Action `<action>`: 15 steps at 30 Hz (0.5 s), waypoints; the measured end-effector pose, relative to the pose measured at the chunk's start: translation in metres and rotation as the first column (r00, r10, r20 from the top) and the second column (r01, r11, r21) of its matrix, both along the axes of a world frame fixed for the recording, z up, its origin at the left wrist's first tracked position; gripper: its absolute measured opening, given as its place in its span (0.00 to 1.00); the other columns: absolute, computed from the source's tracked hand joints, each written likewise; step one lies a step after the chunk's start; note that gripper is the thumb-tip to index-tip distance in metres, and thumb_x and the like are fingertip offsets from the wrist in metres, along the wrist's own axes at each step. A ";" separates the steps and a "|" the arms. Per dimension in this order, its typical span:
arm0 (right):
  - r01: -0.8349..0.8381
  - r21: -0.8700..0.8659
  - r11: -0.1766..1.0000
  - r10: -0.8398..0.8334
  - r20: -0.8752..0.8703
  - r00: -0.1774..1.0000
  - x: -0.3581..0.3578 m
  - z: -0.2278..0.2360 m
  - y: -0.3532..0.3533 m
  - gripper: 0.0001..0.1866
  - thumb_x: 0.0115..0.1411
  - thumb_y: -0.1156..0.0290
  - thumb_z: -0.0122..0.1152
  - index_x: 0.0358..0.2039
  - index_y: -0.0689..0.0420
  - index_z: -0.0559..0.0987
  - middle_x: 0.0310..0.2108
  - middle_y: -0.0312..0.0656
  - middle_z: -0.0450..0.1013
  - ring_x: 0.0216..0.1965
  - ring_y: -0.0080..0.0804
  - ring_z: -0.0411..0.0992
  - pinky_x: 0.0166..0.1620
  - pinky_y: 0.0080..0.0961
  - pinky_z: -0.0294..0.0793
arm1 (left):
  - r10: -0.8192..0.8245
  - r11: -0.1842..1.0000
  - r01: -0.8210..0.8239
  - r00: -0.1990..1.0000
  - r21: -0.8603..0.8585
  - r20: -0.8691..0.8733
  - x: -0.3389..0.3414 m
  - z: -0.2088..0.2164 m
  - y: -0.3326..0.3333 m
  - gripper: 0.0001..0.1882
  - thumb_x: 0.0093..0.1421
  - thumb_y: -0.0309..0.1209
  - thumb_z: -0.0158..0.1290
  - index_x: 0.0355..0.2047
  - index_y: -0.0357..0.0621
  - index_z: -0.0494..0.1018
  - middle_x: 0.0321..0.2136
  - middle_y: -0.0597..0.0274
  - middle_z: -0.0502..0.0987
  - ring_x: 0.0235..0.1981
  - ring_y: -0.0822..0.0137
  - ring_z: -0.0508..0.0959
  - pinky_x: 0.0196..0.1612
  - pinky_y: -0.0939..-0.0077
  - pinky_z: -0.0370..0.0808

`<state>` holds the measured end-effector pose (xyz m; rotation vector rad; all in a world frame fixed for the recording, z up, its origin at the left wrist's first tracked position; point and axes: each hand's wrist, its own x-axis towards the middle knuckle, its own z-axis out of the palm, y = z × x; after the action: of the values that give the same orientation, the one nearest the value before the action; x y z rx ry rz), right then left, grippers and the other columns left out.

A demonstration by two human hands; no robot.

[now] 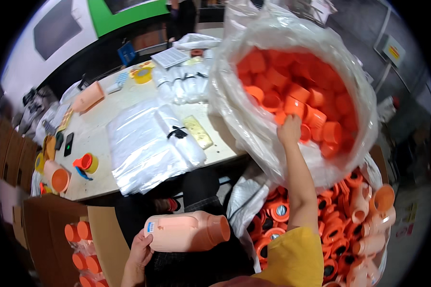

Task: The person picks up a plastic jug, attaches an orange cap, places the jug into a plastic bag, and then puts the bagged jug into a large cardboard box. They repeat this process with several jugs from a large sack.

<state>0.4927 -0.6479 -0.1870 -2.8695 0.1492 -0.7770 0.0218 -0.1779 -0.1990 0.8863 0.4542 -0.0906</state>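
Observation:
Across my lap lies a peach-coloured plastic flask [187, 233], on its side, its orange open-looking end to the right and a small blue-and-white label at its left end. My left hand [141, 248] grips that labelled end. At the upper right a large clear plastic bag [230, 110] stands full of orange plastic cups [330, 131]. My right hand [290, 129] reaches over the bag's near rim, fingers closed at the lower edge of one orange cup [295, 106]; the fingertips are partly hidden.
Below the bag, a white sack [246, 196] holds orange lids [330, 229] and peach flask parts [368, 244]. On the table [93, 138] lie plastic bags [146, 138], yellow tape [142, 75] and a phone [69, 144]. A cardboard box [105, 234] at lower left holds orange-capped flasks.

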 end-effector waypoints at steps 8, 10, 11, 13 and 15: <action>-0.114 0.241 0.964 0.156 -0.165 0.974 -0.002 -0.049 0.009 0.25 0.52 0.68 0.67 0.52 0.57 0.77 0.60 0.57 0.60 0.54 0.54 0.70 0.56 0.42 0.74 | 0.159 0.986 -0.162 0.985 -0.048 -0.059 0.033 -0.010 -0.001 0.22 0.74 0.33 0.44 0.63 0.32 0.66 0.56 0.47 0.77 0.56 0.55 0.78 0.61 0.60 0.75; -0.126 0.309 0.943 0.192 -0.194 0.962 0.007 -0.048 -0.011 0.31 0.51 0.68 0.66 0.58 0.55 0.75 0.61 0.59 0.59 0.55 0.57 0.70 0.59 0.40 0.72 | 0.182 0.978 -0.186 0.982 -0.099 -0.047 0.047 -0.014 -0.002 0.22 0.75 0.34 0.43 0.62 0.32 0.66 0.56 0.48 0.76 0.57 0.56 0.78 0.62 0.60 0.74; -0.098 0.325 0.941 0.167 -0.193 0.967 0.009 -0.049 -0.010 0.32 0.51 0.68 0.66 0.58 0.56 0.74 0.60 0.59 0.60 0.55 0.57 0.70 0.59 0.40 0.72 | 0.198 0.972 -0.200 0.980 -0.121 -0.035 0.052 -0.016 0.000 0.22 0.75 0.34 0.43 0.62 0.32 0.66 0.57 0.48 0.76 0.57 0.56 0.78 0.62 0.60 0.74; -0.045 0.343 0.938 0.115 -0.185 0.976 0.011 -0.031 -0.013 0.33 0.51 0.68 0.67 0.60 0.56 0.72 0.60 0.59 0.60 0.56 0.58 0.70 0.60 0.41 0.72 | 0.251 0.955 -0.243 0.968 -0.170 0.026 0.065 -0.019 -0.001 0.22 0.76 0.35 0.40 0.62 0.33 0.66 0.58 0.49 0.75 0.58 0.55 0.76 0.63 0.59 0.73; -0.020 0.348 0.937 0.040 -0.050 0.998 -0.009 -0.003 0.014 0.35 0.54 0.66 0.69 0.62 0.57 0.70 0.61 0.56 0.61 0.57 0.55 0.70 0.60 0.42 0.71 | 0.344 0.928 -0.329 0.937 -0.172 0.065 0.066 -0.017 0.005 0.23 0.76 0.36 0.39 0.62 0.33 0.66 0.59 0.48 0.75 0.59 0.55 0.76 0.63 0.58 0.72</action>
<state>0.4840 -0.6340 -0.1900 -2.5519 0.2246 -0.5948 0.0874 -0.1733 -0.2159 0.6423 0.4982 0.2279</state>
